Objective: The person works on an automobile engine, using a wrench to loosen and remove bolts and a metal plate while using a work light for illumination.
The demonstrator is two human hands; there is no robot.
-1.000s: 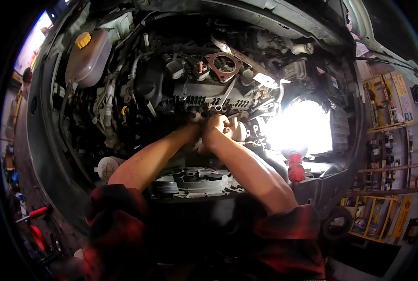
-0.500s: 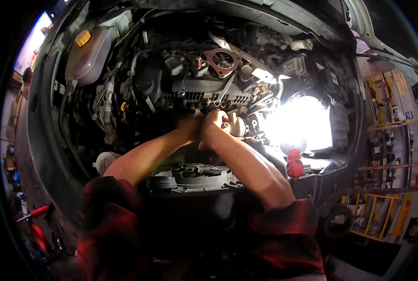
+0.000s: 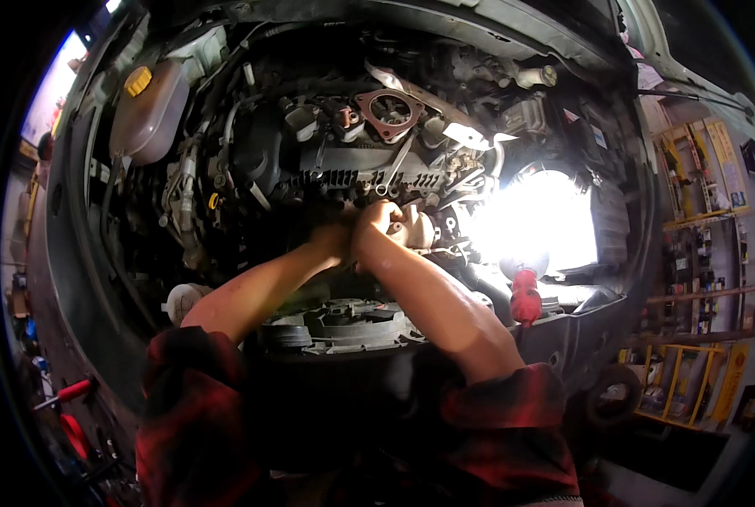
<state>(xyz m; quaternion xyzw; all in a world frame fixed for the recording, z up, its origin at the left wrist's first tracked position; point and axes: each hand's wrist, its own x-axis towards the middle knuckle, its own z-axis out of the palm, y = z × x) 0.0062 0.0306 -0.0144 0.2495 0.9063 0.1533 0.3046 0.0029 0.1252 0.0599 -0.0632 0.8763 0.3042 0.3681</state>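
Note:
Both forearms reach into the engine bay and meet at the front of the engine [image 3: 352,160]. My right hand [image 3: 376,221] is bent over with its fingers curled, beside a rounded metal housing [image 3: 415,226]. What those fingers grip, if anything, is hidden behind the hand. Just left of it, my left hand [image 3: 335,232] sits in deep shadow, its fingers out of sight among the dark parts. Above the hands, a ring-ended wrench [image 3: 394,165] lies against the engine. A reddish-brown flange gasket [image 3: 389,115] rests on top, near a long flat metal piece [image 3: 428,103].
A very bright work lamp with a red handle [image 3: 525,297] shines at the right. A coolant tank with a yellow cap [image 3: 138,81] stands at the far left. The radiator fan shroud [image 3: 343,325] lies below my forearms. Yellow shelving [image 3: 707,177] stands beyond the car.
The view has shifted slightly, so the whole scene sits a little further left. Both hands stay at the same spot on the engine, with the right fingers slightly more curled over.

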